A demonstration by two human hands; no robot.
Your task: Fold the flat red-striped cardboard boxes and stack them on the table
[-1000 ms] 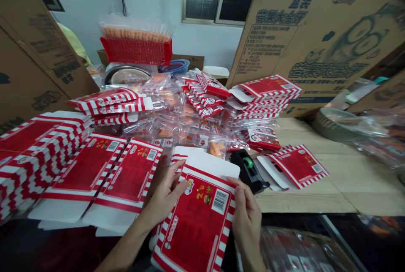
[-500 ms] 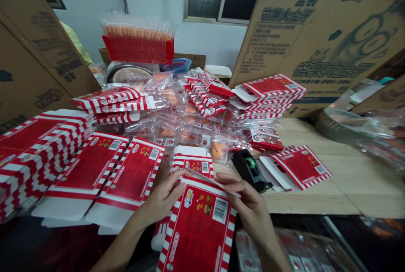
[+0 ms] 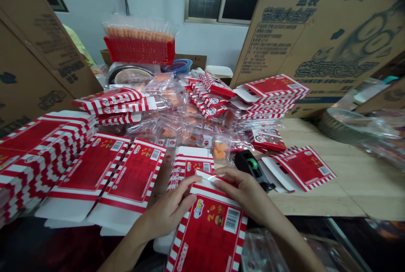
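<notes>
My hands hold a flat red-and-white striped carton [image 3: 209,232] at the table's near edge. My left hand [image 3: 169,210] grips its left side, and my right hand [image 3: 243,194] pinches its top edge. A white flap [image 3: 205,177] is bent over at that edge, partly under my fingers. Just beyond stands a second striped carton [image 3: 193,166]. A black tape dispenser [image 3: 249,168] with green tape sits close to my right hand. Flat red carton blanks [image 3: 133,175] lie to the left, beside a tall stack of cartons [image 3: 41,162].
Clear bags of orange snacks [image 3: 221,149] lie heaped on the wooden table [image 3: 319,196], with more cartons [image 3: 303,168] at right. Large cardboard boxes [image 3: 319,39] stand behind them. A red plastic crate [image 3: 139,50] and a woven basket [image 3: 335,126] sit farther back.
The white flap, upright a second ago, has bent over toward the carton's face. My right hand has moved onto that edge, and the carton has shifted slightly right.
</notes>
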